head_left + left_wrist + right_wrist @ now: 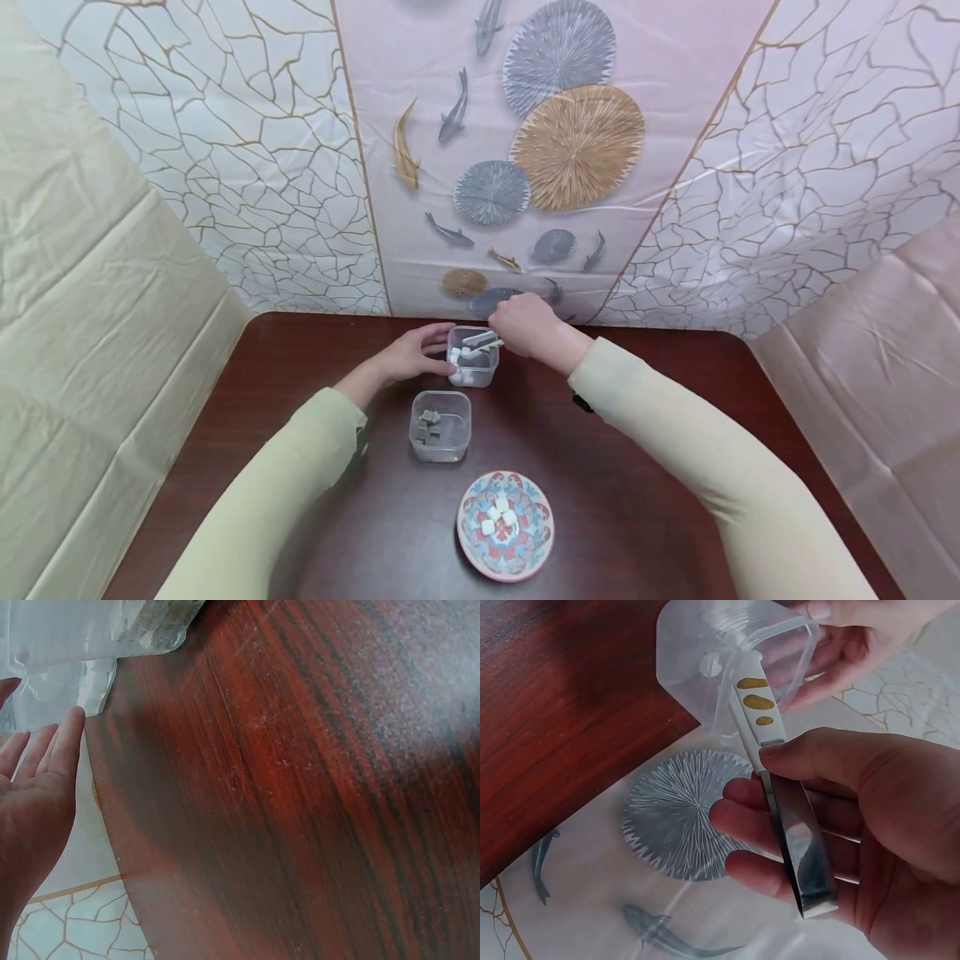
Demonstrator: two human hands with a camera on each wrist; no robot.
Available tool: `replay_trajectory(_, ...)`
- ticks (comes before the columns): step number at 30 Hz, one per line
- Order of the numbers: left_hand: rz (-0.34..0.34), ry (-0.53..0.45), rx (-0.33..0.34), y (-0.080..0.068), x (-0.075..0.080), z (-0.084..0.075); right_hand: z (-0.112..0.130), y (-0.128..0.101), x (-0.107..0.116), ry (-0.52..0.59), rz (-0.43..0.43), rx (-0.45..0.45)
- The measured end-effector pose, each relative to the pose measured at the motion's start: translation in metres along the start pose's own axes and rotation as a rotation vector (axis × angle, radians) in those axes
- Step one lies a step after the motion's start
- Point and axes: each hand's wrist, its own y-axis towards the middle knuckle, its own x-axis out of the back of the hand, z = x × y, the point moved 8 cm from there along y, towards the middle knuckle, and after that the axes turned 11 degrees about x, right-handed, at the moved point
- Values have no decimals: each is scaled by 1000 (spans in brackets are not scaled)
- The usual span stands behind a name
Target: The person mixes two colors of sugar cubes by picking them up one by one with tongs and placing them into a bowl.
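In the head view, a clear plastic container with small white pieces stands near the table's back edge. My left hand holds it from the left, thumb toward the front and fingers toward the back. My right hand grips small tongs, metal at the bend, with white arms marked by gold spots. Their white tips reach down into the container among the pieces; whether they pinch one I cannot tell. The right wrist view shows the thumb on one tong arm and the fingers behind.
Nearer me stands a second clear container with several grey-brown cubes. A patterned plate with several white cubes lies closer to the front. The dark wooden table meets a patterned cloth wall at the back.
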Motion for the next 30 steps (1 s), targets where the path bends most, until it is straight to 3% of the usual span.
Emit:
replay_trajectory(4,0,7,-5,-1,-1,-2,0,8,-3,-5,33,-10)
replay_trajectory(12,17,-3,-32,1,0,0,1,18,-11,22,189,-38)
replay_trajectory(30,10,-5,-27,0,0,0,2,6,-6,30,100,-29)
